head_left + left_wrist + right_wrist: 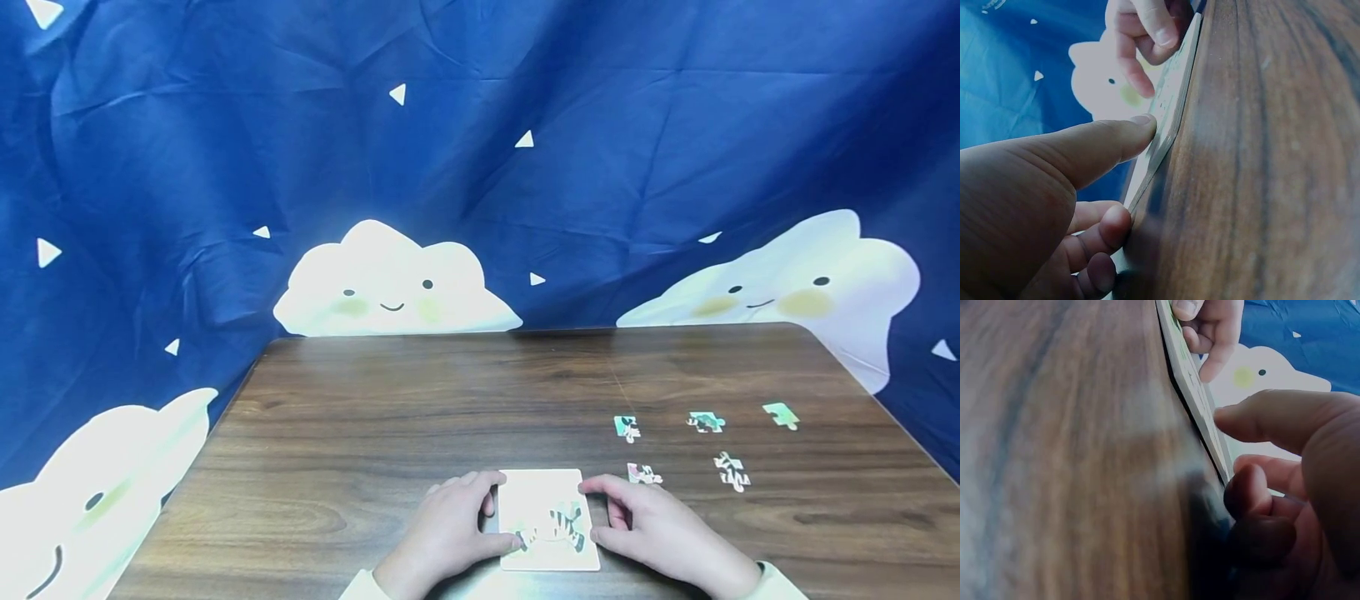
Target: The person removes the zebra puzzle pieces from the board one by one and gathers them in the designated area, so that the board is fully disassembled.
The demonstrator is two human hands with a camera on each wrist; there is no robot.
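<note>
A white square puzzle board (531, 493) lies at the near middle of the table, with zebra-striped pieces (567, 525) in its lower part. My left hand (452, 529) holds the board's left side, its thumb on the lower left of the face and its index finger at the upper left corner. On the opposite side, my right hand (663, 527) grips the right edge between thumb and index finger. Seen edge-on in the left wrist view, the board (1175, 94) has the left thumb (1132, 134) over its face. The right thumb (1254, 415) meets its edge in the right wrist view.
Several loose puzzle pieces lie right of the board: one with green and stripes (627, 428), a green-and-dark one (707, 422), a plain green one (782, 415) and striped ones (732, 472), (643, 474). Behind the wooden table (360, 425) hangs a blue cloud-print curtain (450, 167).
</note>
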